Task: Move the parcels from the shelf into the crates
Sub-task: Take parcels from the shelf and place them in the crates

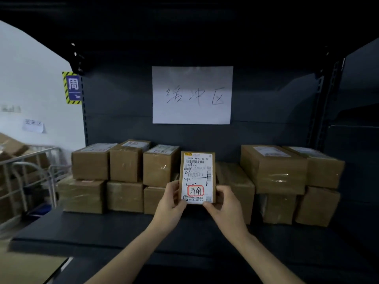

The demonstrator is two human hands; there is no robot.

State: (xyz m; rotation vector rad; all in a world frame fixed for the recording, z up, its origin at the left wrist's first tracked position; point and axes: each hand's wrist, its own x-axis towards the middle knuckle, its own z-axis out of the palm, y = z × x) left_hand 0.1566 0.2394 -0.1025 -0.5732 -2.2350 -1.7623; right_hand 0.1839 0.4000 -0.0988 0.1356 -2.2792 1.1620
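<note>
A small cardboard parcel [197, 171] with a white shipping label and a red stamp is held upright, label towards me, above the dark shelf [114, 230]. My left hand [170, 203] grips its lower left edge and my right hand [223, 203] grips its lower right edge. Behind it, several brown parcels are stacked two high on the shelf: one group at the left [125, 165] and a larger group at the right [274, 171]. No crate is in view.
A white handwritten paper sign [192, 94] hangs on the shelf's back panel. A metal cart [30, 160] with boxes stands at the left by a white wall. Shelf uprights [326, 99] frame the bay. The shelf's front half is bare.
</note>
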